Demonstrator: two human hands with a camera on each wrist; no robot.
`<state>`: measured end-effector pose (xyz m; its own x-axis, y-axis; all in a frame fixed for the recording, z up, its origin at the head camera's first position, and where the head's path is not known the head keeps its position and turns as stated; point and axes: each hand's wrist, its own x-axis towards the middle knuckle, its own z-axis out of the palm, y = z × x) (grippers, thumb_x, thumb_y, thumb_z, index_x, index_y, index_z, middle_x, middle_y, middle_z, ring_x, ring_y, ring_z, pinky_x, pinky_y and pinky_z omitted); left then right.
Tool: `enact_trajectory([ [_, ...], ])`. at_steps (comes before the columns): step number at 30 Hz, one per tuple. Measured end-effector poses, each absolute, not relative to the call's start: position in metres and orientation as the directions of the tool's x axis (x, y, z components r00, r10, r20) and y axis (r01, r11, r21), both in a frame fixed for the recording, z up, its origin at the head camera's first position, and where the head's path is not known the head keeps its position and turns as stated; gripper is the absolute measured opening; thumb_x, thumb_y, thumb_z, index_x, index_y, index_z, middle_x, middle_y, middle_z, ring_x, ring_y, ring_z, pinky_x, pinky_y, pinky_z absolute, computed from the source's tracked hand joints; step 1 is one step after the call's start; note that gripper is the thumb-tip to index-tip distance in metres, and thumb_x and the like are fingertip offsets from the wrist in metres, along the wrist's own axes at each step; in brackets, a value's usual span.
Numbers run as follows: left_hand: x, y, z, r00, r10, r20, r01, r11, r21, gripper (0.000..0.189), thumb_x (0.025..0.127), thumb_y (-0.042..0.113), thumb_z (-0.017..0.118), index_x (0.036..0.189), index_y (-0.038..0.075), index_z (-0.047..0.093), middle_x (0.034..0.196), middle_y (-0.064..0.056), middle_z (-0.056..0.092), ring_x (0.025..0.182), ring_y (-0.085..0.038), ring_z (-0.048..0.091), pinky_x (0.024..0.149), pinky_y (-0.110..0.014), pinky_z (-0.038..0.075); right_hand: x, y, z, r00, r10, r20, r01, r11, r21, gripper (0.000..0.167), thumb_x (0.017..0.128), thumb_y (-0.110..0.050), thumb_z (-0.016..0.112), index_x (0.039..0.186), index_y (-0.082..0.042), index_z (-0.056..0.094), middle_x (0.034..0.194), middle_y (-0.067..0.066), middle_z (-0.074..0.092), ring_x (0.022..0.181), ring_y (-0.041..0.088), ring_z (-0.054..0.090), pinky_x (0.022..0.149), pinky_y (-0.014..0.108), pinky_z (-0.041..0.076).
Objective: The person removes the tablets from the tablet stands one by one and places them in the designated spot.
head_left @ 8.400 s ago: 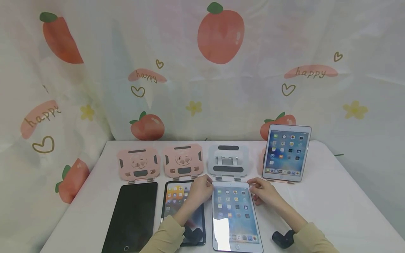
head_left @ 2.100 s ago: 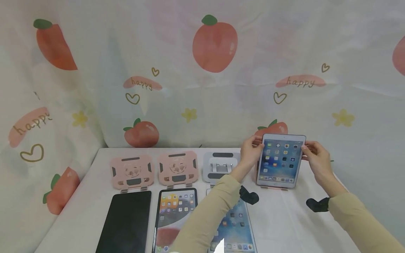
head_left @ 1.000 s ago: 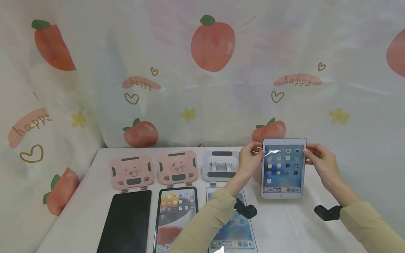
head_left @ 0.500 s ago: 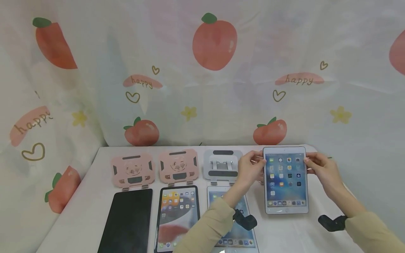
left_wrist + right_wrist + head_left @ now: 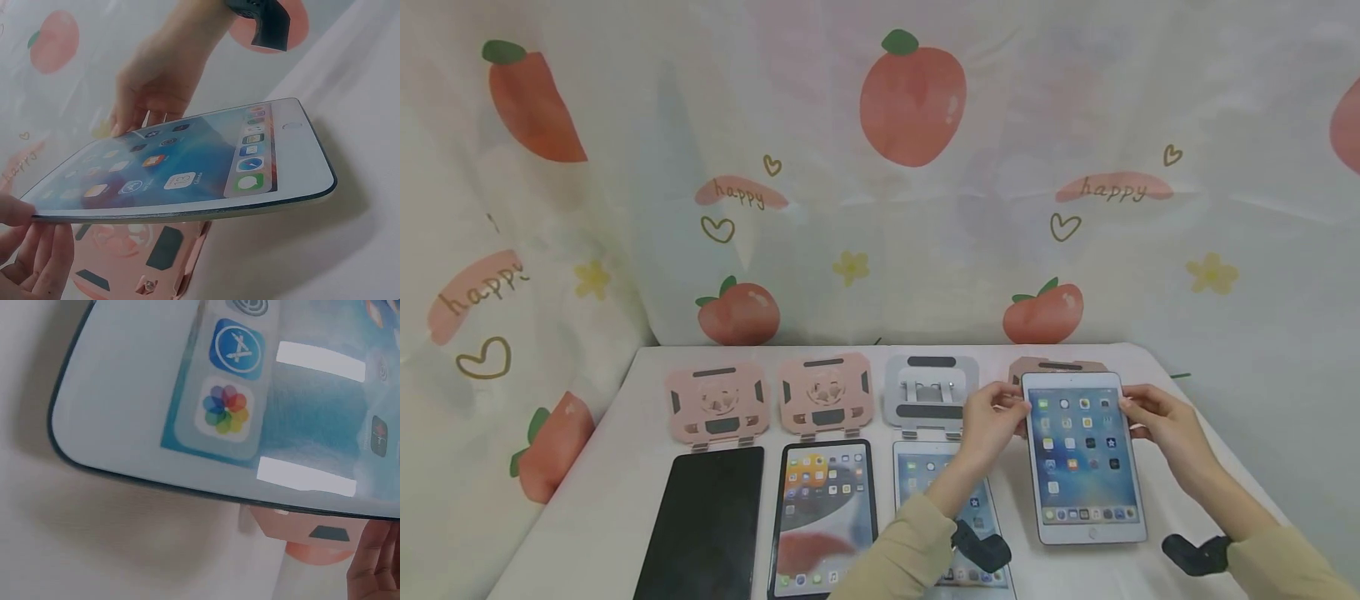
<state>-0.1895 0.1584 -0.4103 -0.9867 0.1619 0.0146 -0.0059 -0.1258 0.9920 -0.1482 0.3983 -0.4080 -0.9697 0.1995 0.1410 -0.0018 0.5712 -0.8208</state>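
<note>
Both hands hold a white tablet with a lit screen of app icons, tilted above the table at the right. My left hand pinches its left edge near the upper corner, thumb in front and fingers behind. On the opposite edge my right hand pinches it the same way. In the left wrist view the tablet stands clear of the tabletop, casting a shadow. Behind it is a pink tablet stand, mostly hidden in the head view; its dark pads show below the tablet in the left wrist view.
Two pink stands and a grey-white stand lie along the back of the table. In front lie a dark-screened tablet, a black-rimmed lit tablet and a white tablet partly under my left arm. A printed curtain hangs behind.
Both hands first were at the white tablet on the table, then took hold of the one on the right-hand stand. They have lifted it off and brought it nearer, uncovering the pink stand's top.
</note>
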Motion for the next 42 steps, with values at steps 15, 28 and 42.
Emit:
enact_trajectory([
  [15, -0.177, 0.157, -0.433, -0.982, 0.17, -0.083, -0.108, -0.145, 0.983, 0.013, 0.079, 0.0, 0.07, 0.09, 0.007, 0.07, 0.07, 0.003, 0.062, 0.054, -0.008, 0.059, 0.055, -0.022, 0.055, -0.151, 0.428, -0.46, -0.98, 0.196, 0.027, 0.081, 0.522, -0.849, 0.045, 0.095, -0.051, 0.05, 0.121, -0.014, 0.055, 0.087, -0.025, 0.065, 0.076, 0.002, 0.061, 0.066, 0.018, 0.052],
  [28, -0.168, 0.157, -0.448, -0.975, 0.15, -0.167, -0.188, -0.14, 0.972, 0.014, 0.078, -0.001, 0.07, 0.087, 0.009, 0.069, 0.067, 0.001, 0.063, 0.053, -0.012, 0.064, 0.053, -0.025, 0.056, -0.129, 0.394, -0.432, -0.977, 0.188, -0.103, 0.19, 0.54, -0.82, 0.047, 0.101, -0.033, 0.046, 0.124, 0.008, 0.047, 0.08, -0.027, 0.061, 0.073, 0.002, 0.059, 0.067, 0.021, 0.053],
  [42, -0.162, 0.157, -0.458, -0.966, 0.147, -0.213, -0.227, -0.086, 0.97, 0.014, 0.078, -0.001, 0.07, 0.086, 0.01, 0.069, 0.067, 0.002, 0.064, 0.053, -0.009, 0.061, 0.051, -0.022, 0.054, -0.124, 0.396, -0.439, -0.953, 0.194, -0.233, 0.302, 0.532, -0.791, 0.052, 0.101, -0.033, 0.044, 0.13, 0.011, 0.043, 0.083, -0.015, 0.063, 0.074, 0.006, 0.056, 0.067, 0.023, 0.053],
])
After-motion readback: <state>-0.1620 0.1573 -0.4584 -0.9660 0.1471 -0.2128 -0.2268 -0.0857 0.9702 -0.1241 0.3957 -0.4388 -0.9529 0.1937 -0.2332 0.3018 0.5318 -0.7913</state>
